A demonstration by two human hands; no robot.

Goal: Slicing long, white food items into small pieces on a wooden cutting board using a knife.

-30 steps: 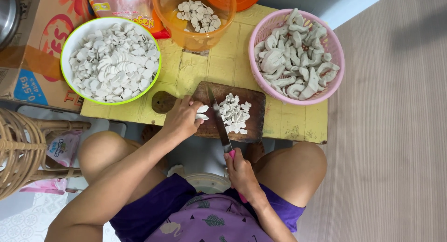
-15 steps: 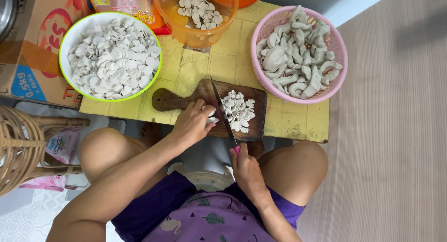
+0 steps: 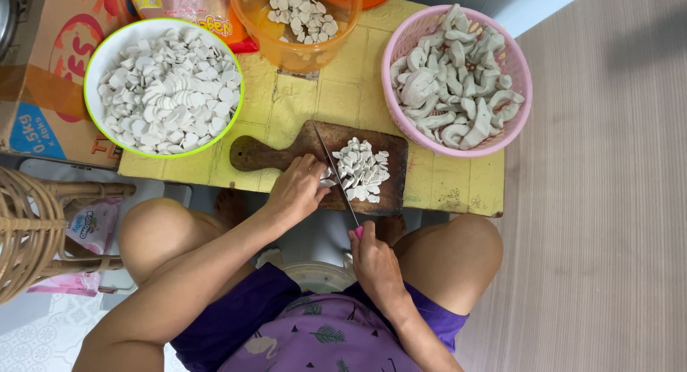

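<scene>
Cutting pale grey slices on a dark wooden cutting board (image 3: 286, 151) set on a low yellow table (image 3: 336, 93). The right hand (image 3: 376, 261) is closed around the pink handle of a knife (image 3: 335, 173), whose blade lies across the board with its tip pointing away from the person. The left hand (image 3: 297, 193) rests on the board's near edge, fingers curled down and pinching a small pale piece just left of the blade. A heap of cut pieces (image 3: 361, 170) lies on the board to the right of the blade.

Three containers stand behind the board: a white bowl with a green rim (image 3: 93, 60) at the left, full of flat slices; an orange tub (image 3: 286, 50) in the middle, holding a smaller number of slices; and a pink basket (image 3: 401, 50) at the right, holding larger curved uncut pieces and just touching the board's far right corner. A cardboard box (image 3: 36, 78) and a wicker stool (image 3: 28, 236) stand at the left. Both knees flank the table's near edge.
</scene>
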